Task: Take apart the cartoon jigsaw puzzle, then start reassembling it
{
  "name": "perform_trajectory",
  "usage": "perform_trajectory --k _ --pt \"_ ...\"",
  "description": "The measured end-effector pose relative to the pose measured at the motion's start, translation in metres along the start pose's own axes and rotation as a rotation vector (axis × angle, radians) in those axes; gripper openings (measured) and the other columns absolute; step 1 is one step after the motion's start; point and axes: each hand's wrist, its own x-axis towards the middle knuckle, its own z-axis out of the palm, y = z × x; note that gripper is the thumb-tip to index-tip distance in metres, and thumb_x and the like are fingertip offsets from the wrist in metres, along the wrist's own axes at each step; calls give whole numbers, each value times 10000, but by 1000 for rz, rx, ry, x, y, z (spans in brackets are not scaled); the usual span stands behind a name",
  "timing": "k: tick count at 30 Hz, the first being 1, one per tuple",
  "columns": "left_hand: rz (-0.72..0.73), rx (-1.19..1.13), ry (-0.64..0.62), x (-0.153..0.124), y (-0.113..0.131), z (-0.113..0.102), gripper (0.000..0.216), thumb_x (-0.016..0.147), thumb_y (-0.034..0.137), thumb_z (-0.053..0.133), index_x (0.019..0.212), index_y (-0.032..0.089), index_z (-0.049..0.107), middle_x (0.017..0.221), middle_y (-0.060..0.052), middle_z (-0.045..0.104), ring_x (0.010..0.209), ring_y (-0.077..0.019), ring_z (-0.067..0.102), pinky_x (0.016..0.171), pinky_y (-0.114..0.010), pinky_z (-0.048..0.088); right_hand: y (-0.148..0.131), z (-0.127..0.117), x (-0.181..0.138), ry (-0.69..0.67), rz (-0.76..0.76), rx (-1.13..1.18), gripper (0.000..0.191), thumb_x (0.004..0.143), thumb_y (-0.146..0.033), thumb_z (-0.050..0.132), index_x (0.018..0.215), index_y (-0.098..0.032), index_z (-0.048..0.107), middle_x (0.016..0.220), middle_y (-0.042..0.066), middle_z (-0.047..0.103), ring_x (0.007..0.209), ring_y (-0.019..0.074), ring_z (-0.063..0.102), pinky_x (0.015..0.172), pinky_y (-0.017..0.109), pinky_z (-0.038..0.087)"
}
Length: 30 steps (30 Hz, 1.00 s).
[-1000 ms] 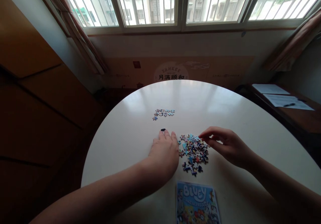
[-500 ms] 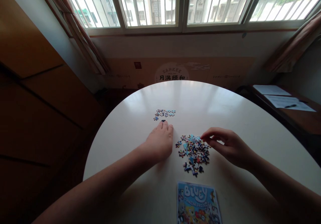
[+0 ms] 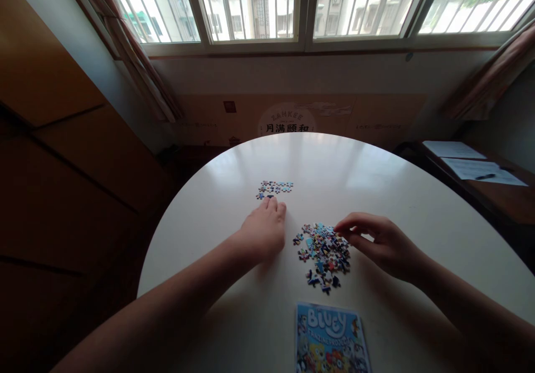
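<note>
A pile of loose puzzle pieces (image 3: 322, 253) lies on the white round table (image 3: 376, 189). A small joined strip of pieces (image 3: 275, 188) sits farther back. My left hand (image 3: 264, 229) lies flat on the table with its fingers stretched forward, the tips touching a dark piece (image 3: 270, 197) at the strip's near edge. My right hand (image 3: 378, 243) rests at the pile's right side, fingers curled and pinched at the pile's upper edge; what they hold is too small to make out. The Bluey puzzle box (image 3: 330, 339) lies at the near edge.
A dark side table with papers and a pen (image 3: 476, 169) stands at the right. Windows and curtains run along the far wall. A wooden cabinet (image 3: 62, 155) fills the left side. A cardboard sheet with printed characters (image 3: 288, 125) leans behind the table.
My left hand has slid forward from beside the pile, pushing the dark piece up to the joined strip. My right hand has stayed at the pile.
</note>
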Motion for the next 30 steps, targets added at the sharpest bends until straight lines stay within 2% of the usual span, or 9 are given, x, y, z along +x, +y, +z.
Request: perform_trajectory --k 5,30 --pt "-19 2 -8 1 1 -1 634 921 177 386 1530 47 264 1610 -207 216 1487 -312 210 1182 -423 250 0 1 0 0 -8 -6 199 926 -321 577 989 -193 716 946 73 705 852 162 672 736 287 578" --pt "-7 -31 7 3 -3 3 639 915 192 388 1529 52 277 1606 -209 223 1486 -314 213 1170 -458 280 1 3 0 -20 -12 -16 190 916 -294 569 981 -193 716 924 71 705 833 158 671 716 277 576"
